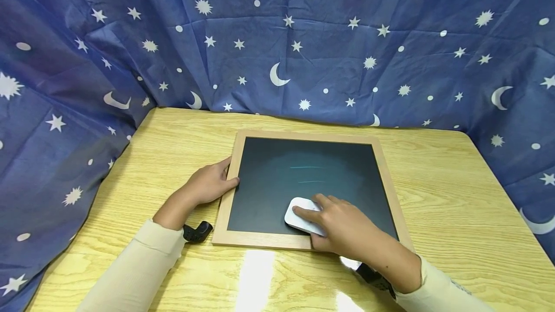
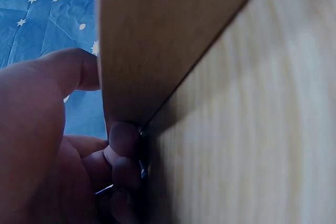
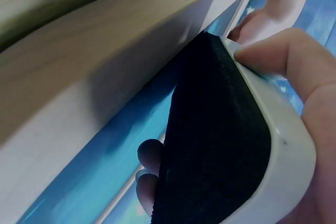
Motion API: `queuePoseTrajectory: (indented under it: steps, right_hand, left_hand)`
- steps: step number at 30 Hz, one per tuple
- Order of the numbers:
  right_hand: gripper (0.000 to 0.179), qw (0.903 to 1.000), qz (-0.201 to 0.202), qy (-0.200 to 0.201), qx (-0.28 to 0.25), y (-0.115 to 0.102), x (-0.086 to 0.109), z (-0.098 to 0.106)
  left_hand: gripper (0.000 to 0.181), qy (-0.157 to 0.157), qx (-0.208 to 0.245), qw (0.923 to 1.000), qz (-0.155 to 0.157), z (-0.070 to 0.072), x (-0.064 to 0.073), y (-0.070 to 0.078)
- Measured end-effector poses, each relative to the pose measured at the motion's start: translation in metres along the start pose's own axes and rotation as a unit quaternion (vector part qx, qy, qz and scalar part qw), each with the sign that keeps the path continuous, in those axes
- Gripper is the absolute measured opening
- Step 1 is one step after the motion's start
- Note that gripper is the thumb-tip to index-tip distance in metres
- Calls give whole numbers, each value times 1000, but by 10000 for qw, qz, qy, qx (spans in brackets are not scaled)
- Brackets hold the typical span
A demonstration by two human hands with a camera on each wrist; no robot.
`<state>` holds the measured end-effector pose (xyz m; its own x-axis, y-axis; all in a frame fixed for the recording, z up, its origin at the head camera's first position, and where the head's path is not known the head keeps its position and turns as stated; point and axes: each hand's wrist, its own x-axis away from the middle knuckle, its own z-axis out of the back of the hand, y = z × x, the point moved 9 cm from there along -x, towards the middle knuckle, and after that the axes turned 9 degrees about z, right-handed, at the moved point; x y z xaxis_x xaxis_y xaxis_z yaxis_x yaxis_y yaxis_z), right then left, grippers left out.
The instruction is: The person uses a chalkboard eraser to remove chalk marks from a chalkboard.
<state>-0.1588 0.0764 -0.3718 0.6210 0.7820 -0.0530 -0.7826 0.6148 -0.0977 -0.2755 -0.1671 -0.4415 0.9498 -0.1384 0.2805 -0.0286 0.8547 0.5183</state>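
Note:
A blackboard (image 1: 264, 187) in a light wood frame lies on the table. Two faint blue chalk lines (image 1: 307, 167) show near its middle. My left hand (image 1: 210, 184) grips the frame's left side, thumb over the top; in the left wrist view the other fingertips (image 2: 126, 139) press low against the frame's outer side. Over the lower part of the board, my right hand (image 1: 342, 223) holds a white board eraser (image 1: 301, 215) between thumb and fingers. Its black felt face (image 3: 215, 129) shows in the right wrist view, tilted up from the board on the near side.
The yellow wood-grain table (image 1: 451, 196) extends around the board. A blue curtain (image 1: 243, 66) with white moons and stars hangs behind and along both sides. Black straps with camera mounts (image 1: 198, 231) sit at the wrists, beside cream sleeves (image 1: 134, 268).

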Motion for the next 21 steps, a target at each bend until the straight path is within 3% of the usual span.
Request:
queuePoseTrajectory:
  steps: [8, 14, 21]
  right_hand:
    - [60, 9976, -673, 129, 117, 35, 46, 10]
    - [59, 9915, -1300, -9, -59, 65, 78, 12]
    - [58, 9895, -1444, 12, -36, 74, 91, 14]
  left_hand:
    - [78, -31, -3, 10000, 34, 1, 0, 2]
    - [78, -78, 20, 9999, 110, 0, 1, 0]
    - [78, -127, 64, 9998, 164, -1, 0, -2]
